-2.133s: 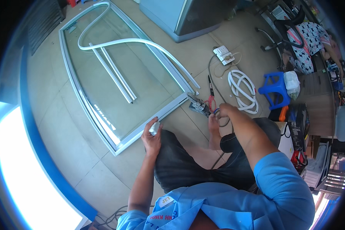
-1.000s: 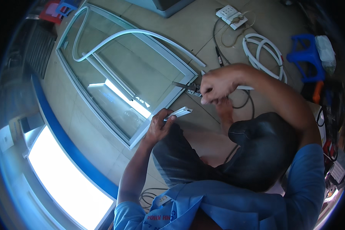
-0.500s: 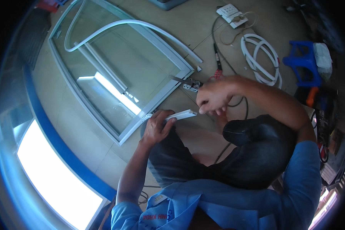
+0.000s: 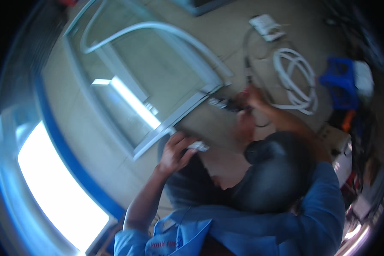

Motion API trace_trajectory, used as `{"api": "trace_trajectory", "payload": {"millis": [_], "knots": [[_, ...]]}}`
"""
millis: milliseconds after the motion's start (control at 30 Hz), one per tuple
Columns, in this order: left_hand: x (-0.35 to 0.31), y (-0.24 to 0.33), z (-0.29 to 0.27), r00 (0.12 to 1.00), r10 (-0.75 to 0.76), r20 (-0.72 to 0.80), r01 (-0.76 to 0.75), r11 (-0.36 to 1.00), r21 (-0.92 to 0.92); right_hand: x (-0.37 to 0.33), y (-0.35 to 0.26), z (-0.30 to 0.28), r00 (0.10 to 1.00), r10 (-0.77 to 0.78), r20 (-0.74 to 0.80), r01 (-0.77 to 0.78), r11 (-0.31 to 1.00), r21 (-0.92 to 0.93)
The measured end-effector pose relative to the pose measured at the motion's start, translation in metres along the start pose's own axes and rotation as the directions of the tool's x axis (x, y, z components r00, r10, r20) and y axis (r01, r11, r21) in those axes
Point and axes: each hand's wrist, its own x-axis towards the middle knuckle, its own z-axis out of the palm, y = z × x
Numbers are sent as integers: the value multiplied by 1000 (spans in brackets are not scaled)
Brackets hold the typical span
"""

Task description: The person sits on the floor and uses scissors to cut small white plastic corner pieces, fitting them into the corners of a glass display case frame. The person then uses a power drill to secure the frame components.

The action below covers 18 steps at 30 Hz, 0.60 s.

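My left hand [image 4: 175, 152] is closed around a white strip [image 4: 199, 146], whose short end sticks out past the fingers over my leg. Close to that hand is the lower edge of a glass panel in a pale frame [image 4: 181, 112]. My right hand [image 4: 252, 97] reaches down to the floor at the panel's right corner, beside a dark and silver metal tool [image 4: 223, 103]. Motion blur smears its fingers, so whether it grips the tool does not show. A dark cord [image 4: 247, 59] with a handle-like end runs down to this hand.
A long white strip [image 4: 158, 26] curves loosely over the glass. Right of it lie a white power strip [image 4: 266, 27] and a coil of white tubing [image 4: 295, 81]. A blue stool [image 4: 340, 83] stands farther right. At left is a bright panel with a blue edge [image 4: 62, 141].
My right hand has gone from beside the white strip's end to the floor near the metal tool. My left hand keeps the strip, whose end now points lower. The view has shifted slightly and blurred.
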Motion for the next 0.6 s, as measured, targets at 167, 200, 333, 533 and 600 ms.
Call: {"api": "trace_trajectory", "payload": {"millis": [167, 200, 333, 533, 600], "knots": [[-21, 6, 6, 997, -35, -62, 39, 997, 60, 28, 21, 14, 995, 92, -48, -93, 996, -8], [-22, 6, 8, 995, 6, -98, 1, 997, 76, 33, 20, 16, 994, 91, -67, -97, 991, -92], [-30, 8, 20, 979, 9, -204, 0, 999, 44, 32, 11, -15, 995, 79, -57, -74, 994, 79], [-40, 7, 36, 939, -15, -344, 37, 998, 57, -5, -48, -152, 976, 205, 80, -197, 652, 732], [-37, 6, 41, 917, -25, -399, 53, 997, 60, -30, -79, -214, 989, 149, 18, -113, 665, 738]]}}
